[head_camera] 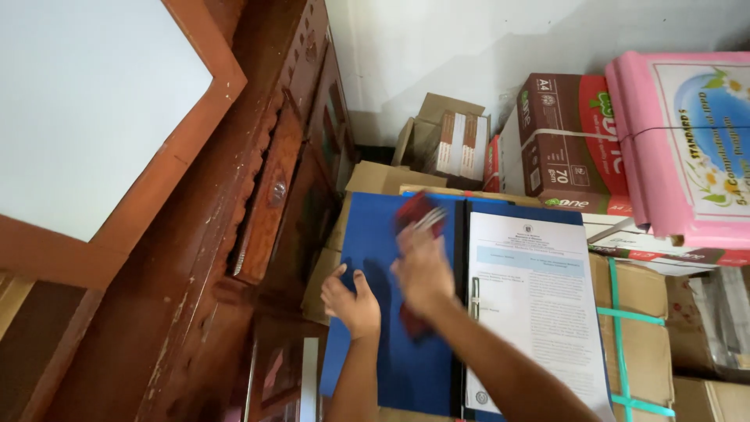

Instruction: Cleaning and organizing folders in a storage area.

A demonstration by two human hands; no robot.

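Observation:
An open blue folder (pixel 367 234) lies on top of cardboard boxes, its right half holding a printed white sheet (pixel 539 305) on a metal fastener. My left hand (pixel 351 301) presses flat on the blue inside cover near its left edge. My right hand (pixel 422 266) is blurred in motion over the cover and holds a red cloth (pixel 416 211), which shows above and below the hand.
A dark wooden cabinet (pixel 266 203) with a white-topped surface (pixel 78 101) stands at the left. Behind the folder are a brown paper-ream box (pixel 566 137), a small open carton (pixel 449 141) and pink wrapped packs (pixel 687 141). Taped cardboard boxes (pixel 637 328) sit at the right.

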